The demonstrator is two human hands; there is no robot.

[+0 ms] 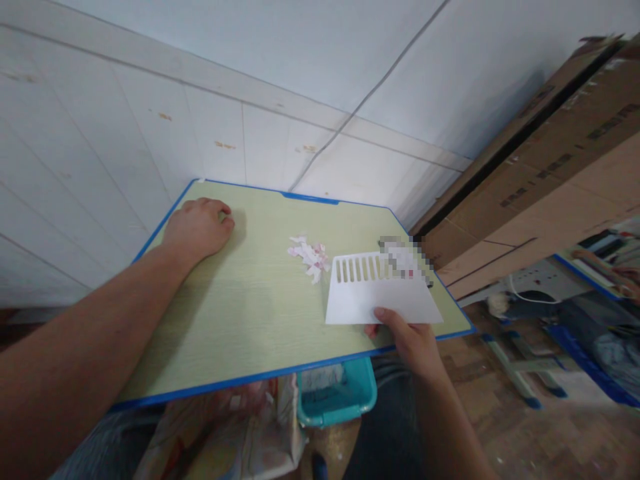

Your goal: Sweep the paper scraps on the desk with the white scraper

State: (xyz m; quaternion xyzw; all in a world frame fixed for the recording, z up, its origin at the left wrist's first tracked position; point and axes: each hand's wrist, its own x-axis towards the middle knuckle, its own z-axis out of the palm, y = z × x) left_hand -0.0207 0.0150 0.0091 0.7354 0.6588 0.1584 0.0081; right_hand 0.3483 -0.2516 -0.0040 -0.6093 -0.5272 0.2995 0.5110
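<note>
My right hand (410,337) grips the near edge of a white slotted sheet (367,297), thumb on top and fingers underneath. The sheet has a row of narrow upright cut-outs along its far side and is held over the right half of a pale green tabletop (250,300). My left hand (200,223) rests at the table's far left with its fingers loosely curled; nothing shows in it. Between the hands lies a small heap of torn white and pinkish paper scraps (310,257). Behind the sheet's far right corner, a blurred-out item (400,250) lies on the table.
Below the table's near edge are a turquoise basket (335,417) and a bag (270,433) with scraps inside. Tall flattened cardboard boxes (540,160) lean at the right. A grey cable (370,93) runs down the white wall behind. Another desk (595,280) with items stands farther right.
</note>
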